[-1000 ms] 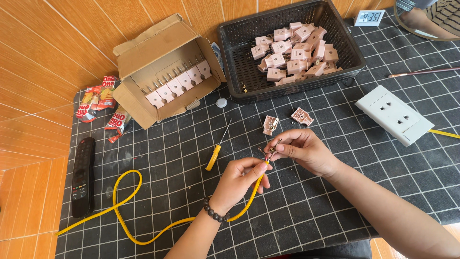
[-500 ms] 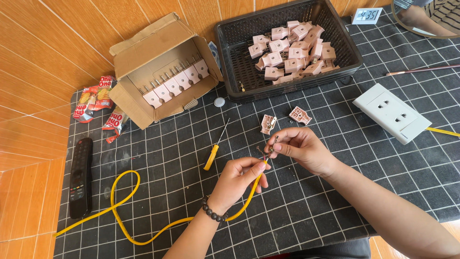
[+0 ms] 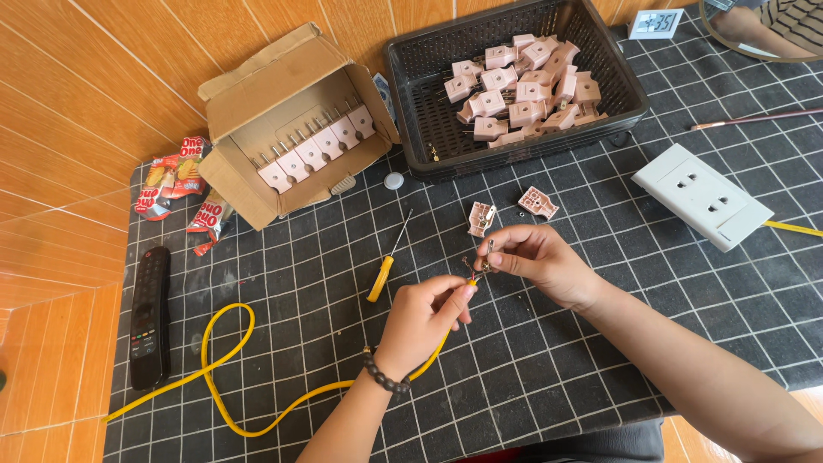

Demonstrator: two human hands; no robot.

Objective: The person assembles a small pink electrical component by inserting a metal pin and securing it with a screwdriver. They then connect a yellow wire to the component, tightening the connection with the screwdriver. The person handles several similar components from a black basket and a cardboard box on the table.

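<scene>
**A:** Nearest to me is the left hand [image 3: 426, 315], pinched shut on the end of the yellow cable [image 3: 225, 375], just below centre. The rest of the cable loops away toward eight o'clock across the black gridded mat [image 3: 600, 343] that covers the counter.

**B:** And the other hand?

**A:** The right hand [image 3: 540, 261] sits just beside it toward two o'clock, fingertips closed narrow on a small metal contact piece [image 3: 487, 257] at the cable's bared tip. I judge the cable light and limp, so I'd hold it close to the end, as the left hand does. The metal piece looks tiny and easy to drop; a fingertip pinch is all it allows.

**B:** What's lying around them?

**A:** A yellow-handled screwdriver [image 3: 385, 266] lies at ten o'clock from the hands. Two opened pink plug halves [image 3: 481, 218] lie at twelve, and a white socket plate [image 3: 703, 197] at two. A black remote [image 3: 148, 315] is off at nine.

**B:** Containers?

**A:** Farther off at eleven, a cardboard box [image 3: 257, 184] tipped on its side holds a row of pink plugs, prongs up. At one o'clock, a black mesh basket [image 3: 411, 94] holds a loose heap of the same plugs. They look like light, hard plastic.
</scene>
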